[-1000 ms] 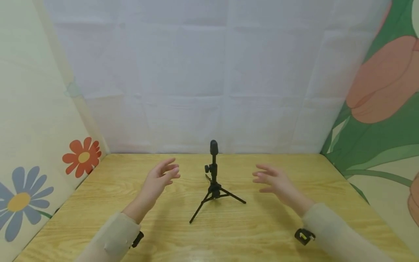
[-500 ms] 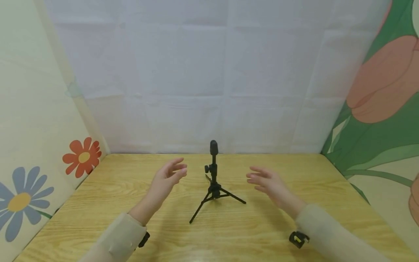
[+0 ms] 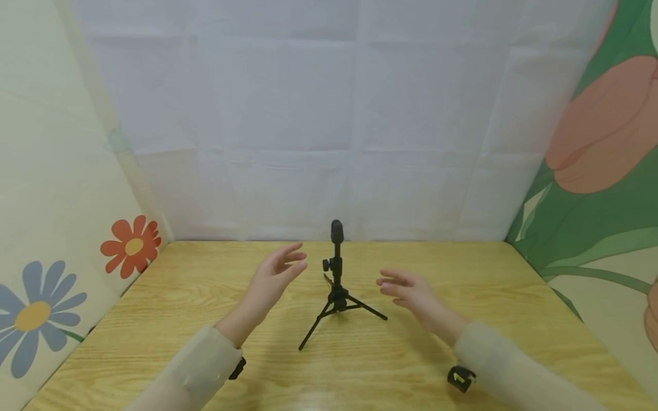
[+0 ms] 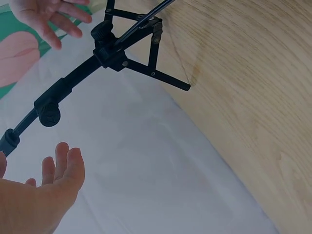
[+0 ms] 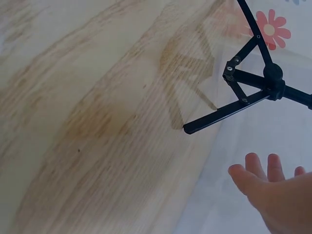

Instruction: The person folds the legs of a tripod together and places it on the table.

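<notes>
Neither grip holds anything: the left hand (image 3: 272,279) and the right hand (image 3: 411,291) both hover with fingers straight and spread, palms turned inward toward each other, nothing touching them. Under both lies the wooden tabletop (image 3: 205,319), walled behind the hands by a white creased backdrop (image 3: 329,125), with a flowered panel (image 3: 61,228) outside the left hand and a tulip panel (image 3: 601,160) outside the right.

Between the two palms, apart from each, stands the small black tripod (image 3: 336,285), upright on three splayed legs. Its post rises above fingertip height to a rounded top (image 3: 336,230), and a little side knob (image 3: 325,265) faces the left hand, which sits slightly nearer the post than the right does. The left wrist view shows the post and knob (image 4: 48,113) just beyond the left fingers (image 4: 63,165); the right wrist view shows one leg's tip (image 5: 187,128) near the right fingers (image 5: 258,170).

The stand looks light and narrow-footed, so I judge that an uneven touch, one palm arriving first or high on the post, could tip it or skid it across the smooth wood. A finger catching a leg could likewise fold or shift the base.
</notes>
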